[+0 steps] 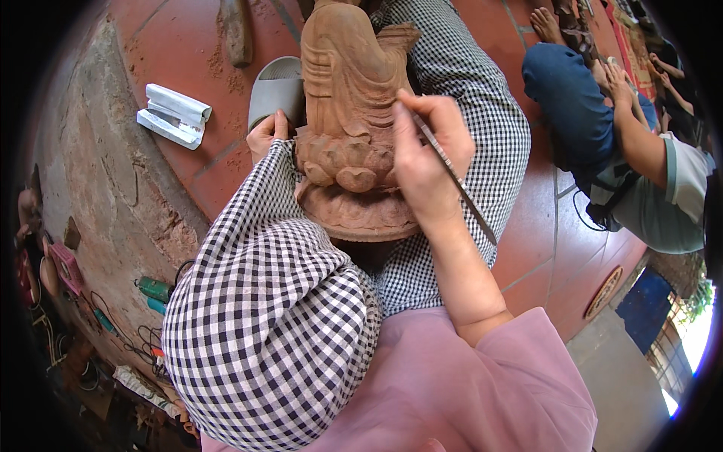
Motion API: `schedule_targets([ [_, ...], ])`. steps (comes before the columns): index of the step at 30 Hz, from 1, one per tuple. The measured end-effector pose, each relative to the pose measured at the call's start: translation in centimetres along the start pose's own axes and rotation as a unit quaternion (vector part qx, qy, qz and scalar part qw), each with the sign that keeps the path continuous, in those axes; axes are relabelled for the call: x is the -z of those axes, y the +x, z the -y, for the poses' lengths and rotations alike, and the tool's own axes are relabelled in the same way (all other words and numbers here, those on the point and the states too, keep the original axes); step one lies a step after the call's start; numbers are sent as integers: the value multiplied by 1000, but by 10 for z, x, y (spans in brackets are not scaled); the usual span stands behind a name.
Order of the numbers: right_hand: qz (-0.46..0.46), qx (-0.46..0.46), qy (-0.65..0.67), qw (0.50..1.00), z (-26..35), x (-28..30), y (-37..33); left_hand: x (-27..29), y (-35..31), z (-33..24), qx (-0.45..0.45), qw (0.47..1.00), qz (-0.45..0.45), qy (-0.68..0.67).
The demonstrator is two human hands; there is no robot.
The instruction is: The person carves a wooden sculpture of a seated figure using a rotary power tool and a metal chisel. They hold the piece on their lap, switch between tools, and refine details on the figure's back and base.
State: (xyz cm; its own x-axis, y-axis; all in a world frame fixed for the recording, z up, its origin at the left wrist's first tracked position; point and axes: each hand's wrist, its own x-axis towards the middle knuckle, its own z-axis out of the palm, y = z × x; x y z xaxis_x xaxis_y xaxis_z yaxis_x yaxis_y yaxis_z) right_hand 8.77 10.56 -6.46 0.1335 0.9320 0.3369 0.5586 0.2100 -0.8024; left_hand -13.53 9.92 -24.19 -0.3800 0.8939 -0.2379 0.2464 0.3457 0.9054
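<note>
Red floor tiles run under the seated person, and propped between their checked-trousered knees stands the wooden statue, a carved robed figure on a lotus-shaped base, upright and leaning a little toward the carver's lap. It looks like solid, dense wood, so I would judge it heavy and stiff, not something that slips easily, though the finer carved folds and petal edges could chip if knocked; the broad round base and the thick waist of the figure seem the safest places to grip, not the thin raised details. The left hand is curled against the statue's left side near the base, fingers wrapped round and steadying it, partly hidden behind the knee. The right hand is closed in a pen-like pinch on a slim metal carving tool, whose tip meets the statue's right flank while the long handle slants back down over the wrist. Just beyond the left hand lies a grey sandal, and further left on the tiles a white folded block. Wood dust is scattered on the floor near the top. To the right another person in blue trousers and a grey shirt sits on the floor, well apart. Tools and cables lie by the rough wall at lower left.
</note>
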Motion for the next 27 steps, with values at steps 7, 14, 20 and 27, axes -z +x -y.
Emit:
schedule_targets([
  [7,10,57,-35,998,0,-4,-2,4,4,15,-19,1000,15,0],
  [14,14,25,-63,998,1,0,9,1,2,8,7,1000,5,5],
  [20,18,29,-13,999,-2,0,5,4,2,6,14,1000,15,4],
  [27,80,-79,103,988,-2,20,4,2,0,2,15,1000,0,-6],
])
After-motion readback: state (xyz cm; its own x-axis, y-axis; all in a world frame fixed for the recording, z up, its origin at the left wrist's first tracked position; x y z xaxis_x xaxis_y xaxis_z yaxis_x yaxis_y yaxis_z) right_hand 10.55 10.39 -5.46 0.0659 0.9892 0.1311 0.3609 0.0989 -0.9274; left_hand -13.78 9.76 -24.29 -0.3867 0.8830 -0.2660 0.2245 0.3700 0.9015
